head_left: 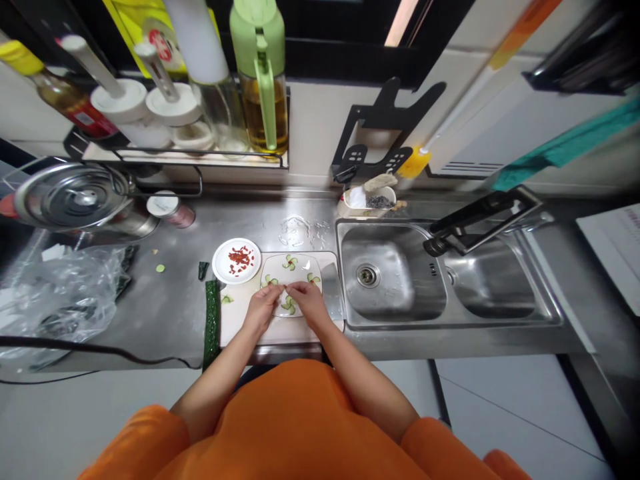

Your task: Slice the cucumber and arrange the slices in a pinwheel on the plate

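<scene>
At a steel kitchen counter, over a square white plate [300, 274] on a cutting board [235, 325], just left of the sink [395, 283]: left hand [261, 310] and right hand [311, 301], fingertips bunched and meeting above cucumber slices [289, 263] fanned into flowers. Impossible to tell whether pinching a slice or merely pressing one, hidden beneath the fingers. Alongside, a round dish [218, 264] of red bits, too small to identify, and a long cucumber [212, 323] along the board's left edge.

— What fills the middle of the frame?
— A steel counter [165, 313], with a double sink [400, 293] at centre right.
— And around it?
— A pale wall [315, 123] above and grey floor tiles [500, 413] at lower right.
</scene>
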Demonstrator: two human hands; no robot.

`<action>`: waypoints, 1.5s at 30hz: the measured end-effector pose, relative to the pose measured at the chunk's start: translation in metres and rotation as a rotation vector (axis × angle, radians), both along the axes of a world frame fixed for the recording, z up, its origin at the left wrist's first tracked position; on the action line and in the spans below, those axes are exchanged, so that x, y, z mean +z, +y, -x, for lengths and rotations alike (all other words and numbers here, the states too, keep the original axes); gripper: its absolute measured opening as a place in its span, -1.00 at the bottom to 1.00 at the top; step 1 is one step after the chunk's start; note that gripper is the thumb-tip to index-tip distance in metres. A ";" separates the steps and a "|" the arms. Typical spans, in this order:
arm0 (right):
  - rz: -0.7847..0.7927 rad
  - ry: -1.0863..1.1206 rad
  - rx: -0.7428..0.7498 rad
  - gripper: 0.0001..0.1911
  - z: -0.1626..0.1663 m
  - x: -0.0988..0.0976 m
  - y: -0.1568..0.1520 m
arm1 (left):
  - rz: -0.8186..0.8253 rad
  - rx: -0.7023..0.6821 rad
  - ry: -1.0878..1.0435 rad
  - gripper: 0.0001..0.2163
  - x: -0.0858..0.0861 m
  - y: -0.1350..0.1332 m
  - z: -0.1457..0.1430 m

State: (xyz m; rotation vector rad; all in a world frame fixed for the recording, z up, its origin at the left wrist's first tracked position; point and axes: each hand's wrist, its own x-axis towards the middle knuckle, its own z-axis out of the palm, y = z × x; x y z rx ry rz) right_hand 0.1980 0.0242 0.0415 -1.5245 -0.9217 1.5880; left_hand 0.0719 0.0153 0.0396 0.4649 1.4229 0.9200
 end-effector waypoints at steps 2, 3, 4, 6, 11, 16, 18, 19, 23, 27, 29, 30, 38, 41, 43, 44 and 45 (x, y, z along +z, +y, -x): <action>0.018 0.002 -0.014 -0.75 -0.001 0.002 0.000 | -0.007 -0.009 0.014 -0.63 -0.001 -0.001 -0.001; 0.021 0.004 -0.016 -0.76 -0.002 0.003 0.000 | -0.012 -0.012 0.019 -0.62 -0.002 -0.002 -0.001; 0.023 0.007 -0.014 -0.76 -0.002 0.003 0.000 | -0.017 -0.014 0.021 -0.63 -0.002 -0.002 -0.001; 0.021 0.015 -0.008 -0.76 -0.004 0.004 0.000 | -0.024 -0.013 0.014 -0.64 -0.002 -0.003 -0.002; -0.004 -0.025 0.033 -0.76 -0.008 0.002 0.000 | -0.040 -0.039 0.030 -0.69 -0.002 -0.004 -0.001; -0.078 -0.225 0.119 -0.78 -0.016 -0.003 -0.001 | -0.144 -0.166 0.219 -0.71 -0.004 -0.007 0.006; -0.099 -0.318 0.173 -0.81 -0.018 -0.007 -0.002 | -0.195 -0.236 0.312 -0.75 -0.008 -0.009 0.009; -0.103 -0.361 0.197 -0.82 -0.019 -0.008 -0.003 | -0.219 -0.272 0.359 -0.77 -0.011 -0.011 0.009; -0.120 -0.504 0.271 -0.83 -0.021 -0.014 -0.009 | -0.315 -0.397 0.526 -0.85 -0.023 -0.016 0.010; -0.153 -0.632 0.346 -0.82 -0.020 -0.018 -0.013 | -0.399 -0.512 0.642 -0.87 -0.029 -0.020 0.010; -0.173 -0.691 0.378 -0.82 -0.020 -0.020 -0.014 | -0.437 -0.567 0.682 -0.86 -0.029 -0.020 0.010; -0.185 -0.718 0.395 -0.82 -0.020 -0.020 -0.014 | -0.452 -0.592 0.698 -0.85 -0.029 -0.021 0.011; -0.230 -0.874 0.505 -0.82 -0.017 -0.017 -0.012 | -0.484 -0.691 0.780 -0.86 -0.030 -0.020 0.011; -0.225 -0.891 0.532 -0.82 -0.016 -0.019 -0.012 | -0.473 -0.707 0.797 -0.86 -0.030 -0.019 0.011; -0.219 -0.900 0.547 -0.83 -0.015 -0.020 -0.012 | -0.469 -0.715 0.816 -0.87 -0.029 -0.018 0.010; -0.217 -0.908 0.553 -0.83 -0.015 -0.021 -0.012 | -0.470 -0.714 0.832 -0.88 -0.029 -0.018 0.010; -0.216 -0.920 0.558 -0.82 -0.015 -0.021 -0.012 | -0.474 -0.709 0.849 -0.89 -0.030 -0.018 0.010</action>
